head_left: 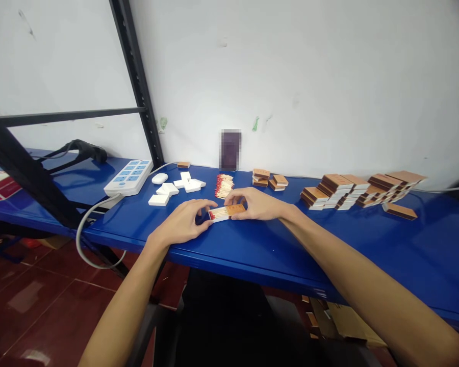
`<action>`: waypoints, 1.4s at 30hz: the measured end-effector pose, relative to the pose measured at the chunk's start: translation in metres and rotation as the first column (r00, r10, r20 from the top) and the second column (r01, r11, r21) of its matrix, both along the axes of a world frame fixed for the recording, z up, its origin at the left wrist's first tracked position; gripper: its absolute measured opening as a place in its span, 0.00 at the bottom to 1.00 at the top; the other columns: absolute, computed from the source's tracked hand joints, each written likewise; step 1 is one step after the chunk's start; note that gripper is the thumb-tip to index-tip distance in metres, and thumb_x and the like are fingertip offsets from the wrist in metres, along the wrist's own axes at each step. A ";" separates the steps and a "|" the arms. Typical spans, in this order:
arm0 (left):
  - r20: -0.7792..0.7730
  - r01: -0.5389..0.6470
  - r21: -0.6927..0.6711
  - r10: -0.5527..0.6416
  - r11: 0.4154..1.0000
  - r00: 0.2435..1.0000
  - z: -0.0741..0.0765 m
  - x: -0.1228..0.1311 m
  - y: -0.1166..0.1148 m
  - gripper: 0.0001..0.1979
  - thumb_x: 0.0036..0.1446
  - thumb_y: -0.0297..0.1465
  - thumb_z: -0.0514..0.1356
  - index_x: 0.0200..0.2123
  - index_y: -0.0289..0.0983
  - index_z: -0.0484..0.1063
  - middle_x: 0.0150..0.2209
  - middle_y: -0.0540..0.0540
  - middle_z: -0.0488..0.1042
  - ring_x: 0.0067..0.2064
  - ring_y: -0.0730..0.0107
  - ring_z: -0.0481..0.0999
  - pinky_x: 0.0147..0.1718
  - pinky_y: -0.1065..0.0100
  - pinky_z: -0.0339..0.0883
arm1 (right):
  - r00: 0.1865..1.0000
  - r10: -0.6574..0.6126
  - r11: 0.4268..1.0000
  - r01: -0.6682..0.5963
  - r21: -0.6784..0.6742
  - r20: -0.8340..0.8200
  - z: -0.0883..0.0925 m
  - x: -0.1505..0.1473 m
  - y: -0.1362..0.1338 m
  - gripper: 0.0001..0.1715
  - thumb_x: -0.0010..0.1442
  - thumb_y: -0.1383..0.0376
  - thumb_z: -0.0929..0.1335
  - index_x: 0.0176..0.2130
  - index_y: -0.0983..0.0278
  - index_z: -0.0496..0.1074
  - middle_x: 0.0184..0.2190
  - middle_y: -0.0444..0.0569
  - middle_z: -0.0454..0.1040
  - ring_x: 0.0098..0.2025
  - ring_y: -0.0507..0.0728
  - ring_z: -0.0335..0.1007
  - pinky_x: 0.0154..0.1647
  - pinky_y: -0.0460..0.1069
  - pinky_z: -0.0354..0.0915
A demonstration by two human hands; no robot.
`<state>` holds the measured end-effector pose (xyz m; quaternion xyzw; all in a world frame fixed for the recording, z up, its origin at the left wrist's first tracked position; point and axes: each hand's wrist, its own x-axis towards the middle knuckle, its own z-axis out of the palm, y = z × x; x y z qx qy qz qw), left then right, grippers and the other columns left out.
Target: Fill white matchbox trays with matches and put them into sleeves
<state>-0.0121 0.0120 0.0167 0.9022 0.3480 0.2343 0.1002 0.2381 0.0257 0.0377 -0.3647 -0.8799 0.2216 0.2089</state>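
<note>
A matchbox lies near the front of the blue table, its white tray (219,214) of red-tipped matches partly inside the brown sleeve (235,209). My left hand (184,221) grips the tray's left end between thumb and fingers. The sleeve is pinched at its right end by my right hand (260,203). Just behind them is a pile of loose red-headed matches (224,186). Several white empty-looking trays (167,189) are scattered to the left. Behind my right hand stand small groups of brown-topped matchboxes (260,174).
Stacks of matchboxes (338,184) fill the table's (290,255) right rear, with one box (400,210) lying in front. On the left are a white power strip (129,177), its cable, a small white case (159,178) and a black shelf post (139,76). A pixelated dark object (230,149) leans against the wall.
</note>
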 end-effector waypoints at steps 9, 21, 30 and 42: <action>0.005 0.004 -0.026 -0.004 1.000 1.000 -0.002 0.000 0.002 0.21 0.58 0.32 0.58 0.55 0.42 0.67 0.46 0.48 0.74 0.40 0.67 0.72 0.43 0.63 0.66 | 1.000 0.000 0.996 0.001 -0.090 0.017 0.004 0.001 -0.001 0.21 0.50 0.61 0.73 0.45 0.62 0.72 0.44 0.49 0.74 0.45 0.57 0.69 0.48 0.53 0.65; 0.002 -0.012 -0.024 0.012 1.000 1.000 -0.002 -0.001 0.002 0.18 0.58 0.35 0.58 0.53 0.42 0.69 0.43 0.49 0.75 0.41 0.66 0.72 0.42 0.64 0.65 | 1.000 0.010 0.992 -0.011 -0.128 -0.009 0.003 0.000 -0.002 0.27 0.48 0.58 0.75 0.47 0.63 0.72 0.44 0.50 0.75 0.46 0.58 0.71 0.51 0.55 0.65; 0.016 0.015 -0.046 -0.014 0.999 1.000 -0.001 0.001 0.001 0.17 0.60 0.37 0.59 0.52 0.44 0.69 0.42 0.49 0.75 0.42 0.66 0.72 0.42 0.65 0.65 | 1.000 0.005 0.996 -0.007 -0.092 -0.018 0.000 -0.008 -0.004 0.24 0.48 0.57 0.75 0.45 0.62 0.74 0.41 0.48 0.76 0.42 0.57 0.71 0.46 0.53 0.66; 0.020 0.026 -0.038 -0.025 0.999 0.999 -0.006 -0.002 0.011 0.22 0.53 0.47 0.64 0.46 0.41 0.70 0.39 0.48 0.75 0.40 0.64 0.73 0.39 0.66 0.64 | 0.996 0.065 0.997 -0.067 -0.032 -0.061 -0.005 -0.028 -0.016 0.17 0.51 0.60 0.74 0.42 0.61 0.75 0.41 0.46 0.77 0.42 0.56 0.71 0.45 0.51 0.64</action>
